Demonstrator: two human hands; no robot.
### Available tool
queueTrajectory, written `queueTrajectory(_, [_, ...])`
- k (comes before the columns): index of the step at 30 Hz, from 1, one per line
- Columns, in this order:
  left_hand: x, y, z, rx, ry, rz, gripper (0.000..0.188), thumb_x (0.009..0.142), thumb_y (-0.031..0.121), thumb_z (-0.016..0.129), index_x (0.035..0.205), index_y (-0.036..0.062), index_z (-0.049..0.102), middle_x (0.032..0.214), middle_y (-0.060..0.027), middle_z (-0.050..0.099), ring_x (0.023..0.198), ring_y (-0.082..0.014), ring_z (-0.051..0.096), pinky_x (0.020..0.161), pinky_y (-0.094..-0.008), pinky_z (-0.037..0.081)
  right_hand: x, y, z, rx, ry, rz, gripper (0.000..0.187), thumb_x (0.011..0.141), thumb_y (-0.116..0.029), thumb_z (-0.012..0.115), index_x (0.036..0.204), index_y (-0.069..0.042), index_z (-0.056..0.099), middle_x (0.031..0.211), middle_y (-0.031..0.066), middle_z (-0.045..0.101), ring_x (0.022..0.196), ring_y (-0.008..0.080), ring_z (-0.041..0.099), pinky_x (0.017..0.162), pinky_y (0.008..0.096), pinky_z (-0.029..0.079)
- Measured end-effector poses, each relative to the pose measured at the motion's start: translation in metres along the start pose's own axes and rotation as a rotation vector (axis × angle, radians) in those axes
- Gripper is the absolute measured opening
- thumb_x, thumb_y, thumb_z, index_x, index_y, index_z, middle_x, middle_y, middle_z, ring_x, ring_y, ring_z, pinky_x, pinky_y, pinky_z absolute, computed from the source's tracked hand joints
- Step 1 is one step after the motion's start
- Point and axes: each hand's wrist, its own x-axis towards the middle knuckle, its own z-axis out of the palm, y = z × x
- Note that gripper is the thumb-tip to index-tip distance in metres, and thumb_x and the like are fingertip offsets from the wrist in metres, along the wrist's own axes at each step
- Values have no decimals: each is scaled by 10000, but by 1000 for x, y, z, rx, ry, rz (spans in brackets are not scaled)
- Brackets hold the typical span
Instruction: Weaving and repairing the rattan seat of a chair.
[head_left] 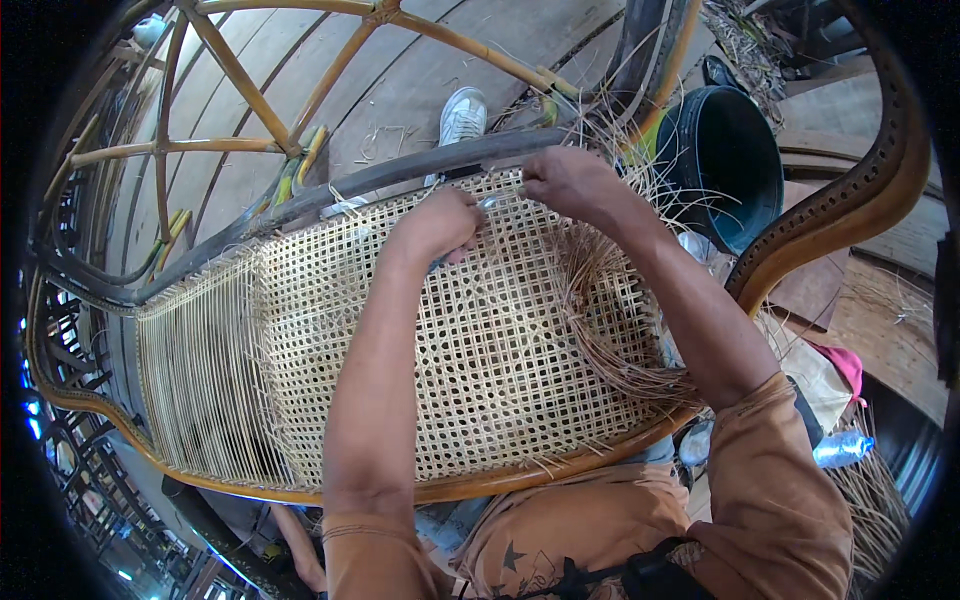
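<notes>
A panel of woven cane webbing (pixel 480 330) lies across my lap, stretched on a curved rattan frame (pixel 500 487). Over its far part my left hand (pixel 438 225) is curled closed. A dark bluish bit shows under its palm, and a small shiny spot lies just past its fingers; what it grips is mostly hidden. My right hand (pixel 568 183) is closed in a pinch at the far edge of the weave, and anything between its fingertips is too small to name. Below my right forearm a bundle of loose brown cane strands (pixel 600 350) rests on the webbing.
Left of the weave, parallel strands (pixel 195 370) run uncrossed. A dark bucket (pixel 725 165) stands at the far right, with loose strand ends beside it. Another bamboo-like pole frame (pixel 240 80) stands on the plank floor beyond. A plastic bottle (pixel 842 450) lies at the right.
</notes>
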Motion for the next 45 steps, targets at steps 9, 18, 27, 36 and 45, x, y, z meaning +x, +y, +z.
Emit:
queueTrajectory(9, [-5, 50, 0, 660, 223, -59, 272, 737, 91, 529, 968, 32, 661, 959, -161, 659, 916, -315, 636, 787, -407, 500, 12, 17, 12, 3, -65, 265, 219, 701, -142, 575, 869, -40, 670, 894, 202, 641, 861, 347, 628, 746, 405, 492])
queueTrajectory(18, [-8, 60, -6, 717, 196, -50, 286, 728, 71, 527, 977, 27, 660, 984, -156, 656, 933, -289, 639, 787, -389, 501, 3, 25, -1, 80, -83, 198, 214, 685, -161, 566, 813, -2, 631, 758, 207, 614, 674, 321, 597, 630, 389, 470])
queueTrajectory(27, [15, 47, 2, 811, 166, 70, 249, 765, 119, 506, 929, 21, 666, 1017, -196, 630, 946, -334, 618, 805, -406, 495, 8, 30, 10, -78, -77, 34, 189, 729, -151, 525, 818, -29, 638, 776, 191, 625, 712, 343, 610, 652, 399, 486])
queueTrajectory(36, [10, 35, 2, 678, 202, 6, 286, 822, 231, 553, 1014, 48, 659, 1063, -154, 634, 982, -302, 617, 824, -412, 493, 4, -11, 25, -237, -77, 119, 167, 805, -166, 531, 845, -52, 645, 815, 178, 641, 772, 324, 636, 693, 430, 507])
queueTrajectory(45, [-61, 8, -36, 543, 310, 26, 395, 834, 377, 508, 812, 14, 662, 826, -200, 639, 799, -361, 618, 741, -434, 478, 0, -24, 32, 528, 97, -144, 264, 870, -304, 576, 951, -62, 643, 771, 82, 609, 685, 208, 555, 642, 359, 464])
